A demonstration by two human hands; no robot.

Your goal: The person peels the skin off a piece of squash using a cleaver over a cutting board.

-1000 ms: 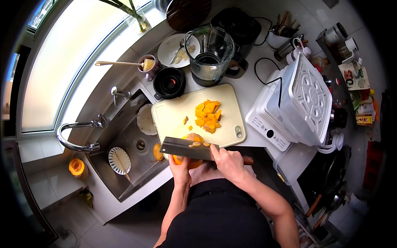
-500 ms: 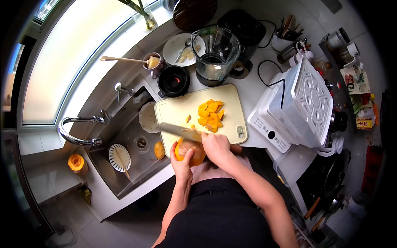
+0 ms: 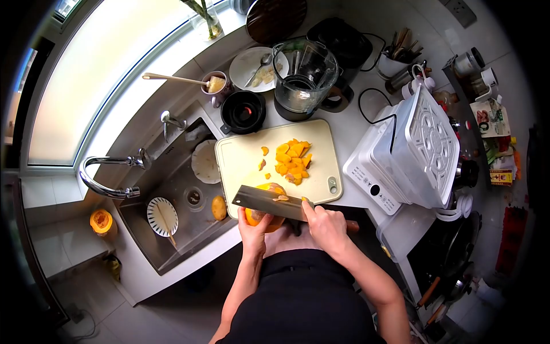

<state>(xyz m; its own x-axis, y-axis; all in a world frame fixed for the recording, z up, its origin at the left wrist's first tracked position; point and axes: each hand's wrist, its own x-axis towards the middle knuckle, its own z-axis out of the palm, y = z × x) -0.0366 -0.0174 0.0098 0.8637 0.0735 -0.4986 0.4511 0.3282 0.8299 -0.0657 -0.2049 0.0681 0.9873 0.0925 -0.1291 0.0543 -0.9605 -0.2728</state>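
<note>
My left hand is wrapped around the lower left of a chunk of orange pumpkin at the board's front edge. In my right hand is a cleaver, gripped by its handle with a finger along the blade. The blade lies across the pumpkin and hides its middle. A sliver of peel clings near the blade's upper edge. Beyond it, cut pumpkin pieces are heaped on the cream cutting board, with several small scraps to their left.
Left of the board is a sink holding a striped dish, a bowl and a potato. A blender jug and black pot stand behind. A white appliance sits right; another pumpkin piece stands far left.
The cleaver has come from the pumpkin's far side to lie across its top, and my right hand has shifted right and nearer me. Another small scrap now lies on the board.
</note>
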